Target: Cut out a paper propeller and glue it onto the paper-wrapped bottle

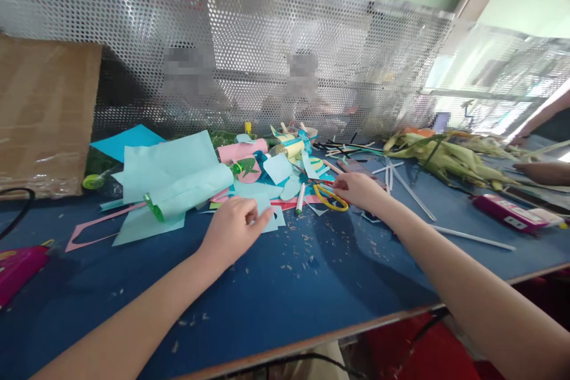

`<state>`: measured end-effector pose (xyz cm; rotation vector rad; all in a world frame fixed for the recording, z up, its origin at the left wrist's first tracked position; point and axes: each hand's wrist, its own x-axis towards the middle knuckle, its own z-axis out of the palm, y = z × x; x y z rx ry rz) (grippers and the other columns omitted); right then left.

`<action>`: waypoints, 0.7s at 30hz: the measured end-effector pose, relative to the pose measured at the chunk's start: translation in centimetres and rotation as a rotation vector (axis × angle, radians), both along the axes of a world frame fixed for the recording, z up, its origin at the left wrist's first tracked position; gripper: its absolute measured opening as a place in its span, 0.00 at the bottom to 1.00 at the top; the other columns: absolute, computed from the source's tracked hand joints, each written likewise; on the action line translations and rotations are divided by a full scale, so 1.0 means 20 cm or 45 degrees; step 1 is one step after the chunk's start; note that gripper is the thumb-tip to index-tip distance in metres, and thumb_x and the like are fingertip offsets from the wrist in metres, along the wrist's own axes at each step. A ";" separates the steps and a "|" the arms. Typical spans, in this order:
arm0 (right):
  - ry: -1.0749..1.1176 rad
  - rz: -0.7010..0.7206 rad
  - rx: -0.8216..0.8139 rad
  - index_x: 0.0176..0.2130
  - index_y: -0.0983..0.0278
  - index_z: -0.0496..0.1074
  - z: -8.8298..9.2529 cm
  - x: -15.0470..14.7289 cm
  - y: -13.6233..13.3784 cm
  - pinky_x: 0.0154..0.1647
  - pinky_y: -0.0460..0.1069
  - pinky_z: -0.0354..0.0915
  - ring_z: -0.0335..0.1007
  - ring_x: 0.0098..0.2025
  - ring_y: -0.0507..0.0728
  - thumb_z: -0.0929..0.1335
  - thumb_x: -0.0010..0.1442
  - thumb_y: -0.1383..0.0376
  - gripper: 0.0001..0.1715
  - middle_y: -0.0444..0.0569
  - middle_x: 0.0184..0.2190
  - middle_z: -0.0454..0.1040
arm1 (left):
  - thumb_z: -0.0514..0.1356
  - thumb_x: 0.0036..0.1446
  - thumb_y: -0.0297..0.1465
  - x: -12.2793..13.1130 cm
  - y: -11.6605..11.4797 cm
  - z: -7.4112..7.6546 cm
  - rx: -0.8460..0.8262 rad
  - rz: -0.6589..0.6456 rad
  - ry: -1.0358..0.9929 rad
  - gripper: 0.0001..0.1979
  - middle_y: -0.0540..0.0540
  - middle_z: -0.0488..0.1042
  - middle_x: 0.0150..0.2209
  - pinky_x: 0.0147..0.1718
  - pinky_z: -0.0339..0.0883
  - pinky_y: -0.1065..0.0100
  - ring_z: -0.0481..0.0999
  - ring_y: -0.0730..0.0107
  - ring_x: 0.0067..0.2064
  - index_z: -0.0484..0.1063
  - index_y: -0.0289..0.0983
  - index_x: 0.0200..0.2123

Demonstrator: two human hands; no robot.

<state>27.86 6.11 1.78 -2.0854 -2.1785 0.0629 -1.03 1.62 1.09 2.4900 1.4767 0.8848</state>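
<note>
My left hand (234,228) hovers over or rests on the near edge of the paper pile, fingers loosely curled and thumb apart, with nothing visible in it. Pale blue cut paper (279,215) lies by its thumb. My right hand (358,190) has its fingers closed at the handles of the scissors (330,198), which have a yellow loop; the exact grip is partly hidden. A white marker with a green tip (300,199) lies between the hands. To the left, a pale blue sheet (171,169) is partly rolled around a green plastic bottle (154,208).
Cardboard (48,113) stands at the left before a perforated metal screen (285,41). White sticks (414,193), corn husks (454,160) and a magenta case (510,212) lie right. Another magenta case (20,273) is near left. Another person's hand (545,172) shows far right.
</note>
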 end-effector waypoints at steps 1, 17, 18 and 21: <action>-0.001 -0.004 -0.012 0.33 0.65 0.74 -0.01 0.00 0.02 0.32 0.48 0.64 0.73 0.36 0.59 0.67 0.57 0.66 0.06 0.50 0.32 0.77 | 0.53 0.56 0.43 0.00 0.00 -0.01 0.058 -0.033 0.086 0.18 0.47 0.69 0.23 0.32 0.61 0.63 0.69 0.62 0.30 0.63 0.38 0.20; -0.006 -0.036 -0.059 0.50 0.64 0.67 -0.03 0.06 0.23 0.44 0.56 0.69 0.70 0.45 0.58 0.65 0.64 0.62 0.16 0.52 0.49 0.69 | 0.51 0.64 0.32 0.00 0.02 -0.05 0.127 -0.367 0.346 0.15 0.44 0.76 0.29 0.38 0.64 0.61 0.70 0.60 0.38 0.73 0.34 0.28; 0.010 -0.035 -0.049 0.50 0.64 0.67 -0.03 0.06 0.22 0.43 0.56 0.69 0.70 0.45 0.57 0.65 0.64 0.62 0.16 0.51 0.49 0.70 | 0.51 0.64 0.32 0.01 0.01 -0.05 0.168 -0.416 0.322 0.16 0.45 0.75 0.29 0.38 0.64 0.62 0.70 0.61 0.37 0.73 0.35 0.28; 0.071 -0.052 0.027 0.47 0.65 0.70 0.02 0.04 0.15 0.44 0.56 0.68 0.71 0.44 0.58 0.65 0.63 0.63 0.13 0.52 0.46 0.72 | 0.49 0.65 0.32 0.03 -0.04 -0.05 0.252 -0.581 0.249 0.17 0.47 0.74 0.27 0.36 0.64 0.65 0.70 0.66 0.34 0.72 0.35 0.28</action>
